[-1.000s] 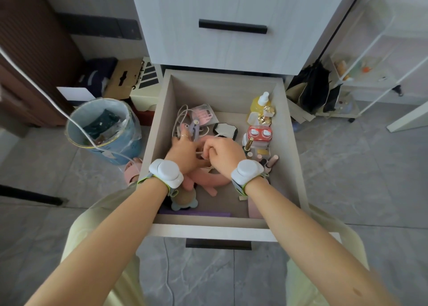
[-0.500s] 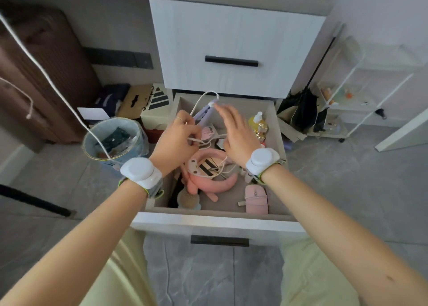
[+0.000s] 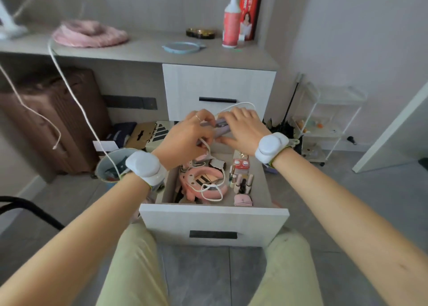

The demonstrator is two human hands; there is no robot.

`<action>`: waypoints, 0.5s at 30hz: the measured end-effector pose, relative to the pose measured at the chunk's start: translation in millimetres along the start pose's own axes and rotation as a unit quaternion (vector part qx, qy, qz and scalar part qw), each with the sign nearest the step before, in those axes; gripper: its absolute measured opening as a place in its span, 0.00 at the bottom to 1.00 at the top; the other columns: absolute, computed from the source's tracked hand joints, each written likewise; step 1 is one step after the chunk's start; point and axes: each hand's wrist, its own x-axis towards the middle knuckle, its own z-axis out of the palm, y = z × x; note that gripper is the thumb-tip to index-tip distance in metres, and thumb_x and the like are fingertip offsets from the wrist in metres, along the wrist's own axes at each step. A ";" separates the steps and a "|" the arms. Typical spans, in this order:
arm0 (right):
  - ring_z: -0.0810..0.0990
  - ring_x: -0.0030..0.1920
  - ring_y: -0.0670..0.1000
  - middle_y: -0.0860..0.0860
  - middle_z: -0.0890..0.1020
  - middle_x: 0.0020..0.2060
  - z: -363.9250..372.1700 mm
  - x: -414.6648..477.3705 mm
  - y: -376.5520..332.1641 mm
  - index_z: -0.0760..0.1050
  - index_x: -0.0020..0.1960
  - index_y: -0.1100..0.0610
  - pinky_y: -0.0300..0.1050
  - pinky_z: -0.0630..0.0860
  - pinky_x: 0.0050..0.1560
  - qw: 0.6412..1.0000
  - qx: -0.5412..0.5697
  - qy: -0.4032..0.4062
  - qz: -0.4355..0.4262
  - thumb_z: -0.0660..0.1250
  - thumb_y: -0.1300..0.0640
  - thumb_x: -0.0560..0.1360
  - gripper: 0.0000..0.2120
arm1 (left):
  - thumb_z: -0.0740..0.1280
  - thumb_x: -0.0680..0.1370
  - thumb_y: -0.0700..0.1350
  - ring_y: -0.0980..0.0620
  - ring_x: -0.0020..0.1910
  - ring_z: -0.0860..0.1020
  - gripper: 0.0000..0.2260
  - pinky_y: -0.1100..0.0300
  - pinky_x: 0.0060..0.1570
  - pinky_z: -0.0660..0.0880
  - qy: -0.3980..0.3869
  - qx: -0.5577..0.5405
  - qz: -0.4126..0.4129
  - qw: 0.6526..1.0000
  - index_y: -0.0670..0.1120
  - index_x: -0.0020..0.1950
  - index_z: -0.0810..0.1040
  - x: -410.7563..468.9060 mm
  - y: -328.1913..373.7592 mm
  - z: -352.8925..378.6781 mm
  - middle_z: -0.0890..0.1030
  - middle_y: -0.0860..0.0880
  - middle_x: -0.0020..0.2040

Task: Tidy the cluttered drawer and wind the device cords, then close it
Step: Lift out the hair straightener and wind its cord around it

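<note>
- Two hands hold one purple device point(image 3: 220, 126) in the air above the open drawer point(image 3: 213, 222), just in front of the closed upper drawer point(image 3: 217, 85).
- Our left hand point(image 3: 185, 138) is curled round the device's left end. Our right hand point(image 3: 243, 129) grips the other end, fingers laid over the top and thumb underneath.
- The device's white cord point(image 3: 240, 103) arcs over the right hand's fingers and passes through the left hand. From there it drops into the drawer, where its slack lies in loose loops.
- Those loops rest on a pink curved band point(image 3: 192, 176) in the middle of the drawer.
- To the right of the band we see small cosmetic bottles point(image 3: 243, 181), a red-and-white case point(image 3: 240, 163) behind them and a pink pouch point(image 3: 242, 200) at the front corner.
- On the surface point(image 3: 139, 50) above we see a pink cushion point(image 3: 90, 33), a pale blue round dish point(image 3: 183, 47), a white-and-red bottle point(image 3: 231, 20) and a red box point(image 3: 251, 9).
- On the floor to the left stands a bin point(image 3: 102, 166), with a second white cable point(image 3: 69, 92) running down to it and a brown suitcase point(image 3: 46, 111) behind.
- A white wire cart point(image 3: 328, 120) stands to the right.
</note>
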 end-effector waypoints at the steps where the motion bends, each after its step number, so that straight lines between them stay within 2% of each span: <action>1: 0.71 0.62 0.57 0.54 0.71 0.63 -7.1 -6.1 0.1 0.64 0.69 0.54 0.51 0.66 0.61 1.000 0.006 -0.002 0.010 0.61 0.39 0.75 0.29 | 0.71 0.66 0.34 0.42 0.57 0.72 0.08 0.48 0.44 0.75 0.016 0.006 -0.003 1.000 0.46 0.34 0.75 0.4 6.2 -3.8 0.73 0.44 0.59; 3: 0.75 0.57 0.56 0.54 0.72 0.60 -18.8 -16.0 3.6 0.66 0.66 0.55 0.50 0.71 0.54 0.997 0.054 -0.020 0.052 0.63 0.39 0.74 0.27 | 0.71 0.67 0.34 0.41 0.63 0.67 0.07 0.50 0.52 0.71 0.056 0.003 -0.024 0.998 0.45 0.36 0.77 2.2 13.1 -7.8 0.71 0.43 0.63; 5: 0.75 0.48 0.53 0.51 0.72 0.54 -28.8 -31.1 6.7 0.69 0.58 0.56 0.47 0.71 0.45 0.988 0.117 -0.018 0.099 0.66 0.39 0.71 0.25 | 0.70 0.70 0.34 0.43 0.66 0.63 0.07 0.57 0.56 0.68 0.093 -0.027 -0.059 0.994 0.44 0.42 0.76 2.6 20.1 -9.3 0.66 0.43 0.66; 7: 0.72 0.42 0.50 0.49 0.70 0.46 -32.5 -44.8 6.0 0.69 0.49 0.56 0.44 0.67 0.37 0.971 0.199 -0.005 0.132 0.69 0.41 0.70 0.20 | 0.69 0.73 0.35 0.48 0.64 0.65 0.10 0.66 0.55 0.69 0.122 -0.095 -0.099 0.983 0.44 0.49 0.73 3.8 26.5 -8.2 0.62 0.44 0.67; 9: 0.72 0.38 0.48 0.46 0.70 0.37 -33.3 -54.5 0.1 0.67 0.40 0.52 0.40 0.64 0.33 0.935 0.305 -0.009 0.179 0.71 0.46 0.70 0.15 | 0.67 0.74 0.33 0.56 0.56 0.69 0.15 0.73 0.49 0.72 0.127 -0.191 -0.136 0.964 0.47 0.56 0.70 5.1 36.3 -6.4 0.61 0.46 0.64; 11: 0.73 0.33 0.45 0.46 0.73 0.33 -37.8 -64.4 -12.2 0.67 0.38 0.50 0.41 0.69 0.34 0.868 0.440 -0.055 0.225 0.69 0.50 0.73 0.12 | 0.63 0.75 0.31 0.59 0.52 0.70 0.19 0.69 0.48 0.75 0.106 -0.253 -0.150 0.950 0.52 0.59 0.68 4.8 47.8 -2.4 0.62 0.49 0.60; 13: 0.73 0.27 0.43 0.46 0.77 0.29 -37.4 -71.8 -25.5 0.71 0.44 0.53 0.42 0.70 0.32 0.762 0.587 -0.143 0.231 0.68 0.53 0.75 0.07 | 0.66 0.72 0.34 0.49 0.56 0.70 0.18 0.54 0.58 0.73 0.098 -0.237 -0.146 0.955 0.55 0.54 0.71 8.3 53.6 5.4 0.64 0.50 0.56; 15: 0.70 0.24 0.43 0.45 0.77 0.26 -31.4 -78.5 -37.4 0.72 0.50 0.55 0.36 0.65 0.24 0.695 0.659 -0.188 0.216 0.69 0.55 0.74 0.08 | 0.70 0.69 0.39 0.44 0.55 0.69 0.14 0.46 0.60 0.69 0.099 -0.217 -0.148 0.960 0.56 0.46 0.72 15.6 59.8 9.2 0.65 0.50 0.55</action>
